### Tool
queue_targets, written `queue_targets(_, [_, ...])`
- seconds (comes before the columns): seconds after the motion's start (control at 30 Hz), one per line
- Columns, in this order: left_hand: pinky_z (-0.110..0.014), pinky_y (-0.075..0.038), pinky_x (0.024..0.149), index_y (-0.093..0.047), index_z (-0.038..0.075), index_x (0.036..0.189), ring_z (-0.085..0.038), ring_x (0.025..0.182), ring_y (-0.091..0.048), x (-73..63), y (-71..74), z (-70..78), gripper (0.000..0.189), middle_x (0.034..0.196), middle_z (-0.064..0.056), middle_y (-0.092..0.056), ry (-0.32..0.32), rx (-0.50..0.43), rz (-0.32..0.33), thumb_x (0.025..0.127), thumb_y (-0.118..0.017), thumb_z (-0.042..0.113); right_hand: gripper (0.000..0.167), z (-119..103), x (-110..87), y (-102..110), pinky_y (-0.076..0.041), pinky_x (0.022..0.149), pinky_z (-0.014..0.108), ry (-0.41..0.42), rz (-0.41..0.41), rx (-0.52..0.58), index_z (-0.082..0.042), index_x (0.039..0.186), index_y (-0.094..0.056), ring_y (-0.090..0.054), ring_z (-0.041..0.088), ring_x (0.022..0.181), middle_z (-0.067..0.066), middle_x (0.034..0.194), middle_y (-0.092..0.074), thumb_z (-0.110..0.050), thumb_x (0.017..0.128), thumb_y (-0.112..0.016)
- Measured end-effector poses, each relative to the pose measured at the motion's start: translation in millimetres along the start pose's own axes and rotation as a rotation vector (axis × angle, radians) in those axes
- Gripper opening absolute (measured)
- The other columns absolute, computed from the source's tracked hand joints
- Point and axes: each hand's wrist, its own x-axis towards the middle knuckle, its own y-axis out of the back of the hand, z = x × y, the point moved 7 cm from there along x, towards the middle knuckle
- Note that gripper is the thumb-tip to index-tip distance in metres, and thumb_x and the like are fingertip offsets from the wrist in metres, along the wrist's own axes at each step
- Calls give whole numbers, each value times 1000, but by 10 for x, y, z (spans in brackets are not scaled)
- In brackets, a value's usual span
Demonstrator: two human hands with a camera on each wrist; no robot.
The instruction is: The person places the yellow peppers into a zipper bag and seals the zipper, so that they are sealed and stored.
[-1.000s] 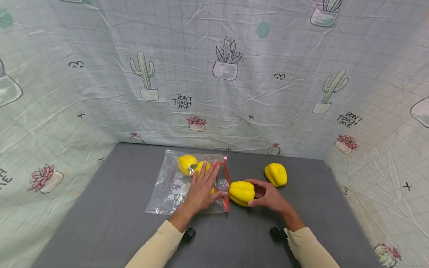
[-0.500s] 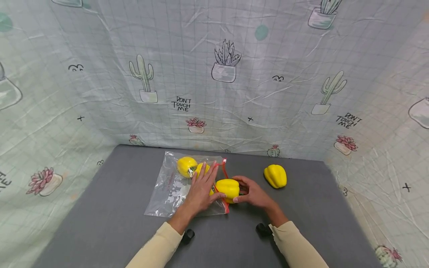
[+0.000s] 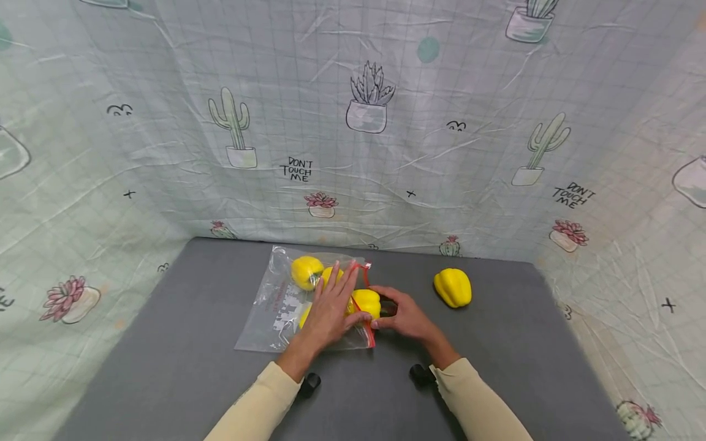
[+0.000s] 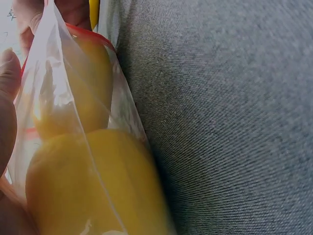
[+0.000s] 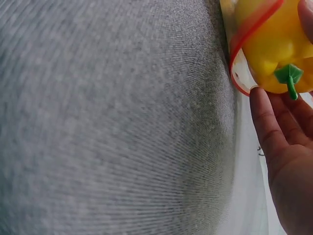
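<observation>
A clear zip bag (image 3: 256,327) with a red zip edge (image 3: 370,337) lies on the table, its mouth facing right. Inside it are several yellow bell peppers (image 3: 306,272); the left wrist view shows one pepper (image 4: 93,181) close under the plastic. My left hand (image 3: 329,309) rests on the bag near the mouth, fingers straight and spread. With thumb and fingertips, my right hand (image 3: 409,316) holds another yellow bell pepper (image 3: 366,301) by its stem end, mostly past the red edge. Its green stem (image 5: 289,76) points back toward the right palm.
One loose yellow bell pepper (image 3: 453,288) lies on the grey table (image 3: 496,331), right of the bag. A cactus-print cloth (image 3: 408,159) hangs behind and along both sides. Black wrist devices (image 3: 421,375) sit below both hands.
My right hand has moved left with the bell pepper, carrying it from outside the red edge into the bag's mouth. The left hand has stayed on the bag; another pepper shows farther inside.
</observation>
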Motion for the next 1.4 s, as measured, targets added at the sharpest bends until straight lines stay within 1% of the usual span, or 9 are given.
queue_targets(0.2, [-66, -20, 128, -18, 18, 169, -32, 165, -13, 0, 16, 24, 105, 177, 1, -16, -11, 4, 11, 88, -71, 60, 70, 30, 5, -14, -53, 106, 57, -37, 4, 32, 5, 149, -48, -61, 45, 129, 28, 148, -55, -8, 89, -82])
queue_targets(0.43, [-66, -24, 126, -20, 15, 168, -33, 164, -16, 13, 92, 34, 107, 177, -1, -18, -34, 20, 54, 86, -75, 56, 68, -30, 110, -131, -60, 99, 43, -18, 7, -47, -4, 151, -53, -66, 38, 123, 21, 134, -61, -18, 91, -81])
queue_targets(0.67, [-66, -24, 126, -18, 14, 168, -34, 164, -15, 24, 81, 73, 108, 177, -2, -16, -49, 7, 57, 86, -76, 55, 57, -28, 65, -139, -60, 98, 44, 0, 10, 6, 11, 144, -53, -66, 46, 119, 31, 135, -62, -1, 93, -74])
queue_targets(0.73, [-66, -24, 127, -18, 15, 168, -34, 165, -14, 23, 74, 76, 109, 177, -2, -16, -48, -1, 56, 86, -76, 55, 51, -48, 94, -179, -60, 99, 41, 17, 0, -25, 9, 142, -56, -67, 42, 119, 29, 136, -65, -1, 95, -72])
queue_targets(0.87, [-67, -23, 127, -17, 14, 168, -33, 165, -13, 24, 67, 75, 110, 177, -2, -16, -48, -41, 56, 86, -78, 53, 42, -114, 184, -289, -60, 94, 30, 77, -18, -119, 3, 139, -63, -70, 25, 109, 22, 131, -71, -4, 97, -68])
queue_targets(1.0, [-68, -23, 126, -19, 13, 168, -35, 164, -14, 25, 75, 73, 108, 177, -4, -17, -52, -71, 67, 86, -79, 50, 39, -112, 201, -311, -57, 89, 22, 47, 26, -120, 2, 132, -68, -71, 18, 103, 19, 124, -74, 0, 93, -69])
queue_targets(1.13, [-68, -22, 126, -19, 12, 168, -36, 164, -13, 28, 77, 69, 108, 177, -4, -16, -59, -82, 67, 86, -79, 49, 36, -87, 198, -294, -57, 88, 22, 23, 76, -93, 2, 124, -71, -72, 19, 100, 19, 118, -75, 5, 88, -72])
queue_targets(1.33, [-68, -23, 126, -18, 12, 168, -35, 165, -12, 21, 80, 48, 109, 177, -4, -14, -56, -98, 48, 86, -79, 49, 18, -131, 289, -389, -50, 76, 19, 109, 48, -152, -6, 108, -77, -59, 5, 80, 10, 95, -76, -2, 92, -68])
queue_targets(1.4, [-68, -23, 126, -18, 12, 168, -35, 165, -11, 23, 79, 39, 110, 178, -4, -14, -51, -110, 38, 85, -80, 49, 18, -137, 287, -387, -52, 76, 19, 125, 51, -145, -4, 109, -77, -60, 4, 80, 12, 96, -77, -2, 93, -69])
